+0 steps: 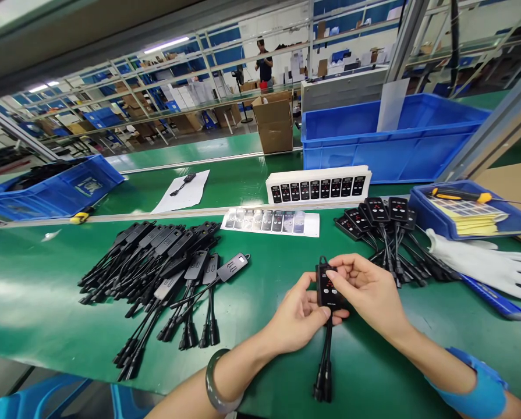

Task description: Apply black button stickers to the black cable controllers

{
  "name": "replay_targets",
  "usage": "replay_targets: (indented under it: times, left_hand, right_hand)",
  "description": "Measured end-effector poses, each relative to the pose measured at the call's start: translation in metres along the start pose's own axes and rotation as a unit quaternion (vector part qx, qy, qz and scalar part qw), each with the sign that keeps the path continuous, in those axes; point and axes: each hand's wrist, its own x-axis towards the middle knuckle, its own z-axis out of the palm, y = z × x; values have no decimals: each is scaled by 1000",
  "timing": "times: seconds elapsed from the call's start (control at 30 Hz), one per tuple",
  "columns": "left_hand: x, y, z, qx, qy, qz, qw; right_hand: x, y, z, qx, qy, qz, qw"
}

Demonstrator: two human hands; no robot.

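Over the green bench, my left hand (302, 311) grips a small black controller (329, 298) by its left side and lower end. Its labelled face with buttons is turned up, and two plugged cables hang down from it. My right hand (369, 291) is closed at the controller's upper right, thumb pressed on the face and fingers at the edge. A sheet of shiny black labels (269, 222) lies beyond my hands, in front of a standing stack of label sheets (319, 187). Labelled controllers (377, 210) are heaped to the right; a larger pile of controllers without labels (168, 247) lies left.
At right are a blue tray (430, 218) with a screwdriver and yellow sheets, a white glove (487, 262) and a blue-handled tool (493, 298). Blue bins (374, 154) (55, 189) and a cardboard box (274, 123) stand farther back. A person (265, 65) stands in the distance.
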Motion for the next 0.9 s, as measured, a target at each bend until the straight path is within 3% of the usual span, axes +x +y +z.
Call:
replay_targets:
  times: [0.13,0.23,0.47,0.67,0.9]
  left_hand:
    - [1,-2,-3,-40,-15,1,999]
    - [4,-3,-6,-85,-19,-8,996]
    - [7,-3,-11,-104,39,-11,994]
    - [8,-2,-10,-85,60,-1,995]
    - [11,-5,-8,28,63,20,997]
  right_hand:
    - [6,2,-1,12,-9,21,1000]
    - [9,5,0,17,-69,49,996]
    - [3,10,7,-11,-165,30,986]
    - [-3,9,7,44,-231,43,971]
    - [-2,12,8,-11,-190,-17,982]
